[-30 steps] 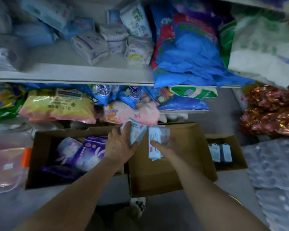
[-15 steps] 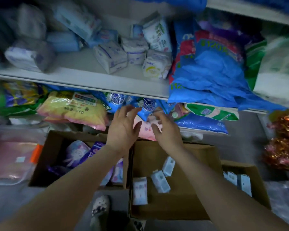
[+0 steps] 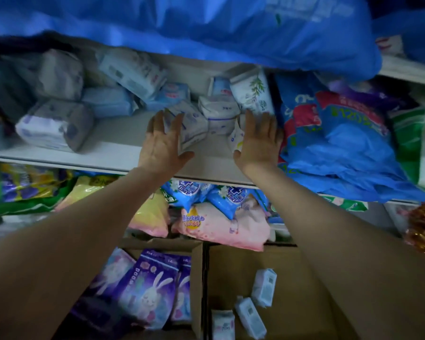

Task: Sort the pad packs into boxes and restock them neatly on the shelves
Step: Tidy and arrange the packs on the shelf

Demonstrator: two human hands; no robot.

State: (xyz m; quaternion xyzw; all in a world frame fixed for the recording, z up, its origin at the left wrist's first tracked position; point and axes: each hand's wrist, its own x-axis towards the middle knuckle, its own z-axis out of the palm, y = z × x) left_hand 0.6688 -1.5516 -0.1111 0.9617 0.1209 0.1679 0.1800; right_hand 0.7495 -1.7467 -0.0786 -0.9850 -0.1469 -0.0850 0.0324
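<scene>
- Both hands up at the white shelf (image 3: 113, 153) now: left hand (image 3: 161, 143) and right hand (image 3: 259, 141) spread, fingers straight, nothing held, flanking a small cluster of white packs (image 3: 217, 116).
- Left fingertips look to be touching the near pack (image 3: 193, 130); the right palm sits just beside a tilted one (image 3: 237, 139). Real contact there? Can't tell.
- The risk: squeeze in from both sides and a loose pack could pop out forward, off the shelf edge, likely missing the box below.
- The leaf-print pack (image 3: 252, 92) leans behind the cluster; pull its props away and it probably topples.
- A big blue bag (image 3: 206, 28) sags overhead, and a blue sack (image 3: 341, 153) crowds the right hand. Tight room to lift.
- Left along the shelf, more grey and blue packs (image 3: 55, 123) lie jumbled.
- Down below, the right box (image 3: 292, 278) holds three small white packs (image 3: 250, 317); the left box (image 3: 196, 285) holds purple rabbit packs (image 3: 145, 290).
- A pink pack (image 3: 221, 227) juts from the lower shelf over both boxes.
</scene>
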